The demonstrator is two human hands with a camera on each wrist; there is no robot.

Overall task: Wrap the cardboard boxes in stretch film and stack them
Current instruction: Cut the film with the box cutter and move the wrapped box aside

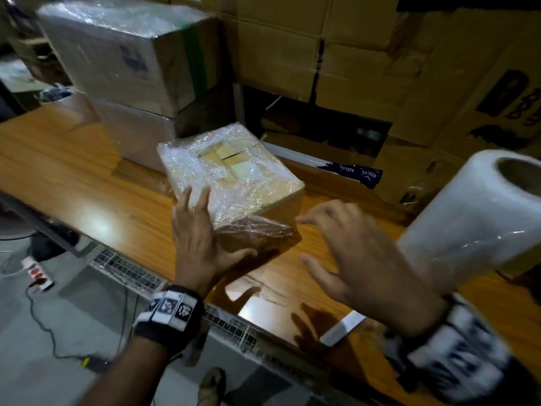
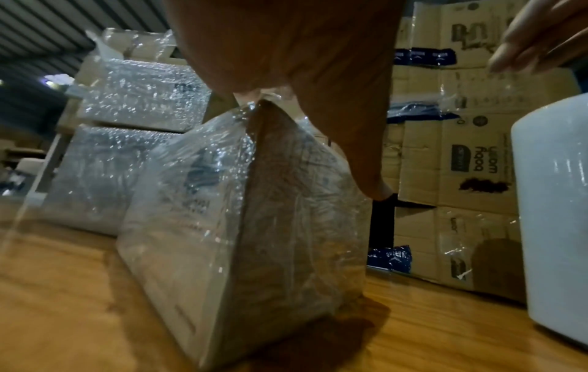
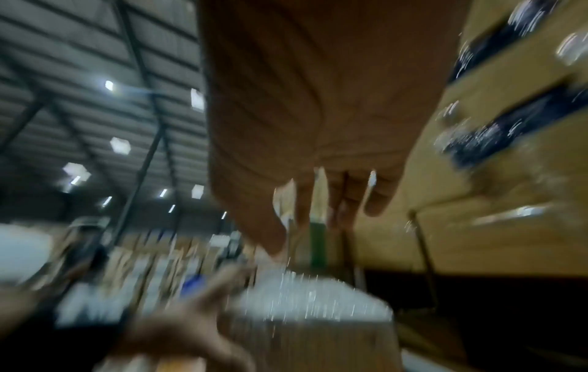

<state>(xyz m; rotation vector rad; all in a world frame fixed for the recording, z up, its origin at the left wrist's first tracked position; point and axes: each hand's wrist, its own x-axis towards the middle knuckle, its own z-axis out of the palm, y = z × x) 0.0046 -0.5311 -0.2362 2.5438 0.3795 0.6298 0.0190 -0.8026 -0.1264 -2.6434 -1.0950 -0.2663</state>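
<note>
A small cardboard box (image 1: 231,171) wrapped in stretch film sits on the wooden table (image 1: 73,177), with loose film bunched at its near corner. My left hand (image 1: 202,238) lies flat on that near left corner, fingers straight on top and thumb along the near side. The left wrist view shows the palm (image 2: 286,50) over the top corner of the box (image 2: 197,226). My right hand (image 1: 345,244), blurred, hovers just right of the box with its fingers spread, holding nothing. A roll of stretch film (image 1: 480,206) stands upright at the right.
Two film-wrapped boxes are stacked at the back left, the upper one (image 1: 126,54) on the lower one (image 1: 137,136). A wall of plain cardboard cartons (image 1: 366,68) rises behind the table. The floor at left holds a power strip (image 1: 38,275) and cable.
</note>
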